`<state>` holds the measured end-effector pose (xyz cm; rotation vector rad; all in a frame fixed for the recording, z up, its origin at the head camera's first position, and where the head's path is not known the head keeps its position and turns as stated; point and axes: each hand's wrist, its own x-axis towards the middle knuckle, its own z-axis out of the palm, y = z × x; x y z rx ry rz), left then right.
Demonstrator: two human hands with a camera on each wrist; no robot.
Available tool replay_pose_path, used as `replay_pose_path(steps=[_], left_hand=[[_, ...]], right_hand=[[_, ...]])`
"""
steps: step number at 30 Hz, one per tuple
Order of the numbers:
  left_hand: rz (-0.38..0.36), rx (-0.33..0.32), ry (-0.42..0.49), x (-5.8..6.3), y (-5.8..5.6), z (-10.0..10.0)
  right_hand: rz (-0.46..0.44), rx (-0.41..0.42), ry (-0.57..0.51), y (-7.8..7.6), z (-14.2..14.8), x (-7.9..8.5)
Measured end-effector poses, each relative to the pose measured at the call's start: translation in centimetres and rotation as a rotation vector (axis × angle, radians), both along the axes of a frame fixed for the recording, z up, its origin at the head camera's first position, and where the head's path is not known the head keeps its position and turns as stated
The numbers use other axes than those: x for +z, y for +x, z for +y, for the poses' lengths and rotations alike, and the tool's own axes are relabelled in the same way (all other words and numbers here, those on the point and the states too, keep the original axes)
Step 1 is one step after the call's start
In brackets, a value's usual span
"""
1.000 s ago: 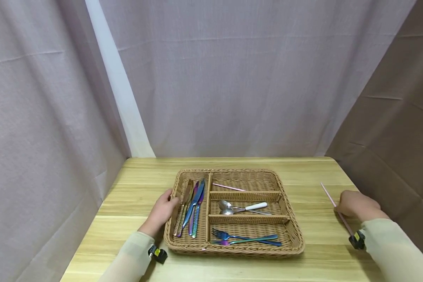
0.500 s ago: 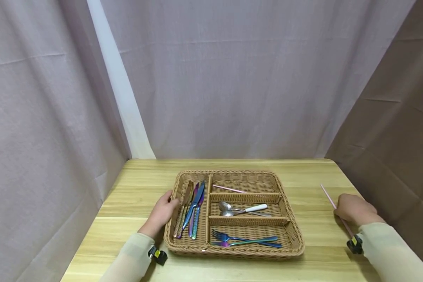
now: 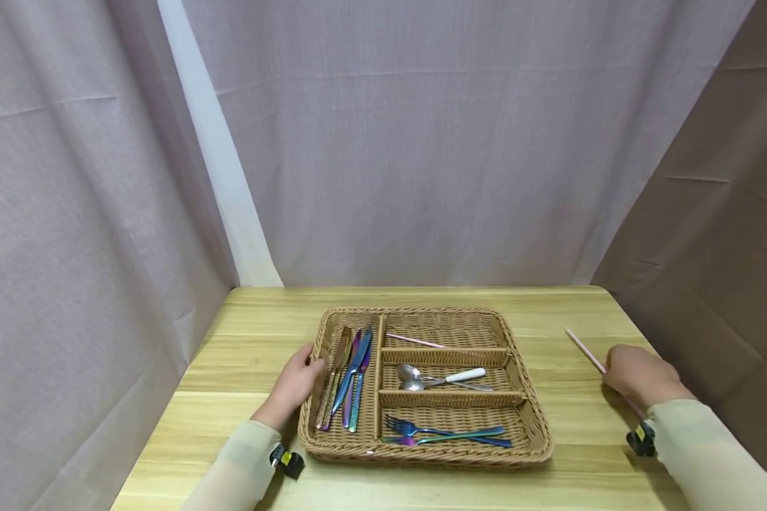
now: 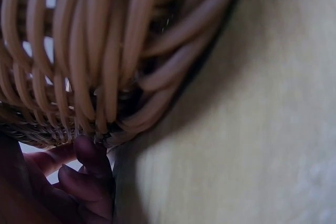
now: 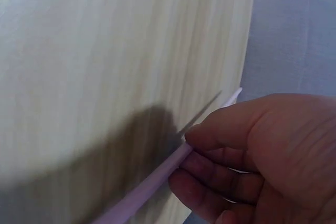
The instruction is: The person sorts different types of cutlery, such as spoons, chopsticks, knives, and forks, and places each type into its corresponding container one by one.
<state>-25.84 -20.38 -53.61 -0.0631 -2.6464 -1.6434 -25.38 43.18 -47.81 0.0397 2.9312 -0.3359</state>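
Observation:
My right hand (image 3: 640, 372) pinches a thin pink chopstick (image 3: 586, 350) at the table's right side. In the right wrist view, thumb and fingers close on the chopstick (image 5: 149, 186), and its shadow falls on the wood beside it. My left hand (image 3: 292, 385) holds the left rim of a wicker cutlery basket (image 3: 454, 458), fingers against its outer wall. Knives (image 3: 348, 383) fill the left compartment. Another pink chopstick (image 3: 415, 341) lies in the back right one. Spoons (image 3: 415, 385), one white-handled, lie in the middle, and forks (image 3: 444, 431) in the front.
The wooden table (image 3: 256, 312) carries the basket at its middle. A grey curtain (image 3: 422, 177) hangs behind and to the left, a brown one (image 3: 722, 234) to the right. Each wrist wears a small black camera, the left one (image 3: 287, 463) close to the basket's front left corner.
My right hand has moved slightly left, and the chopstick's far tip has shifted left with it. My left hand and the basket have stayed put.

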Motion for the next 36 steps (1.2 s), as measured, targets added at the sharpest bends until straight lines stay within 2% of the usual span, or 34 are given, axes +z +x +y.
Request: replay_pose_path(steps=[9,16,21,28,31,36], left_hand=[[-0.001,0.0,0.017,0.1,0.1,0.1],[-0.006,-0.001,0.028,0.1,0.1,0.2],[-0.009,-0.003,0.037,0.1,0.1,0.2],[-0.002,0.003,0.021,-0.1,0.0,0.0],[-0.004,0.002,0.021,-0.1,0.0,0.0],[-0.007,0.001,0.022,0.1,0.0,0.1]], right_hand=[[0.08,0.037,0.019,-0.6,-0.2,1.2],[0.224,0.125,0.063,-1.5,-2.1,2.3],[0.377,0.237,0.12,-2.1,-4.8,4.0],[0.626,0.364,0.161,-1.9,-10.2,6.3],[0.674,0.403,0.163,-1.8,-12.3,7.0],[0.679,0.46,0.16,-1.8,-15.7,8.1]])
